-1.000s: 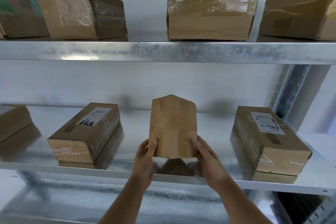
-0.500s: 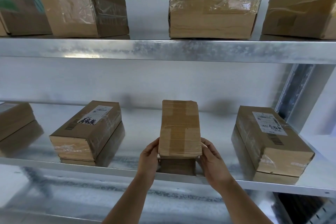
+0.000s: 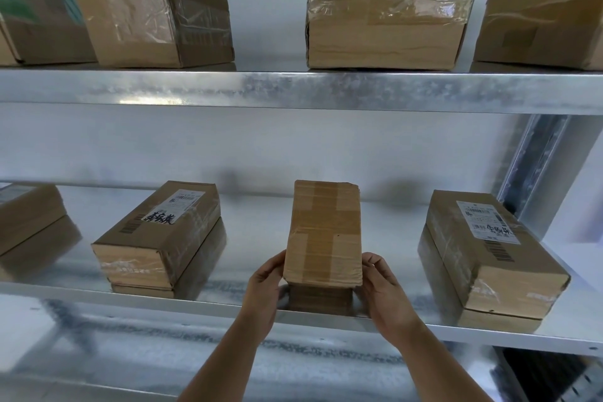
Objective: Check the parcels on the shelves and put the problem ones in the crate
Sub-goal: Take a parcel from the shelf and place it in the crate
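A narrow brown parcel [image 3: 324,232] with crossed tape on its top and no label showing lies on the middle metal shelf [image 3: 228,300], near its front edge. My left hand [image 3: 266,284] grips its near left corner and my right hand [image 3: 380,287] grips its near right corner. A labelled parcel [image 3: 156,235] lies to the left. Another labelled parcel [image 3: 489,258] lies to the right. The crate is not in view.
Several bigger taped boxes stand on the upper shelf [image 3: 293,88], among them one [image 3: 156,19] at the left and one [image 3: 388,6] above the held parcel. A further parcel [image 3: 26,215] sits at the far left. A steel upright [image 3: 535,166] rises at the right.
The parcel stood tilted up on end in both hands a second ago. It has since been turned and laid flat on the shelf, taped side up. Both hands stay at its near corners.
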`<move>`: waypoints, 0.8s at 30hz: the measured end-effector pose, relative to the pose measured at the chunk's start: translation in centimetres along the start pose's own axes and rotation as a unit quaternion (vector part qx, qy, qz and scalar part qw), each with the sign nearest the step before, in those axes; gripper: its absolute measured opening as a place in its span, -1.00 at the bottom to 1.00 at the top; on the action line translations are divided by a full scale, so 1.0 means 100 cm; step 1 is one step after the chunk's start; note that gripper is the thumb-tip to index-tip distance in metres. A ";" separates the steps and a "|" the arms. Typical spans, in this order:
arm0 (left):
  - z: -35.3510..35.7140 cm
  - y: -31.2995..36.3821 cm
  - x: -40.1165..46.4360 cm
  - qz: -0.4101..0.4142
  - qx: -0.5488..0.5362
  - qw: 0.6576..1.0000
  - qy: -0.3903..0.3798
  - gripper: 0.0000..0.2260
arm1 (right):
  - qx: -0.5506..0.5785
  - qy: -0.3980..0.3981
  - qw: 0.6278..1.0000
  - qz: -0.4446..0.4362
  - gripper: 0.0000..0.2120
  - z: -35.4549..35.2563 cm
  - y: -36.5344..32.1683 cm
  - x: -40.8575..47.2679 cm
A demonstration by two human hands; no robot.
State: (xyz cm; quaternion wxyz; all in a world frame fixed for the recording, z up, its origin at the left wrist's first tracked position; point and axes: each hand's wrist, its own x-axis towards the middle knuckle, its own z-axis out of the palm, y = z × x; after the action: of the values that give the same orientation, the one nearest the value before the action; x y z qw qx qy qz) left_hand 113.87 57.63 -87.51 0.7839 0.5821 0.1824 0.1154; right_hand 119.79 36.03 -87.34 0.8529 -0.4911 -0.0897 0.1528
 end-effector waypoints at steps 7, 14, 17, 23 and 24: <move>0.004 0.008 -0.010 0.009 -0.019 1.000 -0.023 -0.65 | 0.012 0.002 1.000 0.002 -0.81 -0.002 0.002 0.001; 0.004 0.014 -0.016 0.017 -0.023 0.996 -0.088 -0.60 | 0.000 0.011 1.000 0.017 -0.63 -0.005 0.006 0.005; 0.002 0.013 -0.016 0.015 -0.054 0.994 -0.099 -0.66 | 0.023 0.018 0.999 0.035 -0.46 -0.002 0.000 0.002; 0.006 0.005 -0.008 0.073 -0.042 0.996 0.002 -0.61 | -0.015 -0.026 1.000 0.000 -0.57 0.004 -0.007 -0.004; 0.008 0.003 -0.006 0.074 -0.045 0.996 0.034 -0.66 | -0.012 -0.024 1.000 -0.006 -0.54 0.005 -0.007 -0.005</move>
State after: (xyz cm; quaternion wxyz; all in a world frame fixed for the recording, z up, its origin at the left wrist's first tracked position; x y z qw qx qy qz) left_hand 113.66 56.78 -86.93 0.7922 0.5536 0.1596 0.2013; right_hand 119.31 35.91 -86.47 0.8451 -0.4973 -0.1149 0.1587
